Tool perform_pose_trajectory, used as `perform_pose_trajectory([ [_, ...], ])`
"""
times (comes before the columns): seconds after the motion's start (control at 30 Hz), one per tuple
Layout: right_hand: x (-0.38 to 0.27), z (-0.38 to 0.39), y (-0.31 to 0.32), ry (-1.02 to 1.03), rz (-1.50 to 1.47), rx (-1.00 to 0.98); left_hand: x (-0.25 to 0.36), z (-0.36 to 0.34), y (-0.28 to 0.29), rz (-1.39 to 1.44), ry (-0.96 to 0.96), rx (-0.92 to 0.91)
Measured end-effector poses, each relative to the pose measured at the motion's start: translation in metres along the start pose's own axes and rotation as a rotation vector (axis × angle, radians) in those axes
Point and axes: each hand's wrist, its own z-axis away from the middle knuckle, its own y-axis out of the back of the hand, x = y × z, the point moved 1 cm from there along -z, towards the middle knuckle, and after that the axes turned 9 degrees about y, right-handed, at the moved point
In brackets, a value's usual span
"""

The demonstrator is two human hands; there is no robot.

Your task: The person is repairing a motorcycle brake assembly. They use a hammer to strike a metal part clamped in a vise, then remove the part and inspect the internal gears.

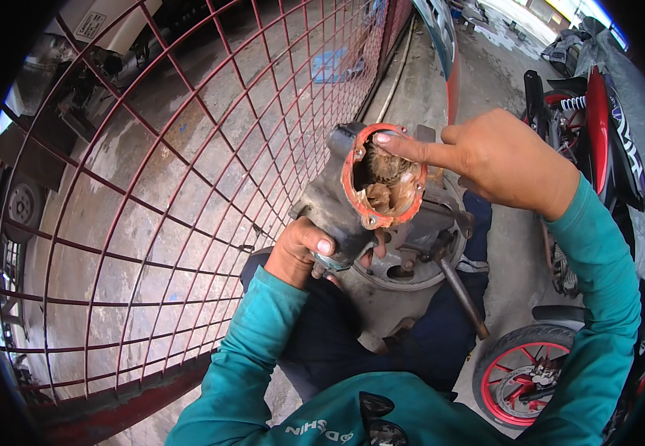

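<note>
A grey metal gear housing [330,201] is tilted up in front of me, its round mouth rimmed in orange-red sealant [346,181]. Inside the mouth sits a toothed gear [385,165], with brown grease [379,197] smeared around it. My left hand [300,249] grips the housing low on its left side, thumb on top and fingertips showing underneath. From the right, my right hand [501,160] reaches over the mouth. Its index finger is stretched out across the upper rim above the gear, the other fingers curled and holding nothing. Whether the fingertip touches the inside is unclear.
A wheel-like round metal part [404,281] lies between my legs under the housing, with a metal bar [462,297] sticking out. Red wire mesh fencing [151,201] runs along my left. Red motorcycles [597,126] stand at right, one red-rimmed wheel [524,372] near my right elbow.
</note>
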Motion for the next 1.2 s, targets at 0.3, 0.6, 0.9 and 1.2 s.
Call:
perform_pose_trajectory([
  [0.3, -0.002, 0.005, 0.011, 0.032, 0.299, 0.196, -0.002, 0.004, 0.010, 0.032, -0.053, 0.092],
  [0.6, 0.003, -0.050, -0.184, -0.409, -0.628, -0.044, 0.026, 0.013, 0.029, 0.012, -0.109, 0.116],
  [0.9, 0.050, -0.164, -0.375, -0.363, -0.680, -0.582, 0.030, 0.026, 0.013, -0.037, -0.104, 0.411],
  [1.2, 0.080, -0.187, -0.444, -0.371, -1.222, -0.774, 0.027, 0.028, 0.021, -0.137, -0.012, 0.666],
])
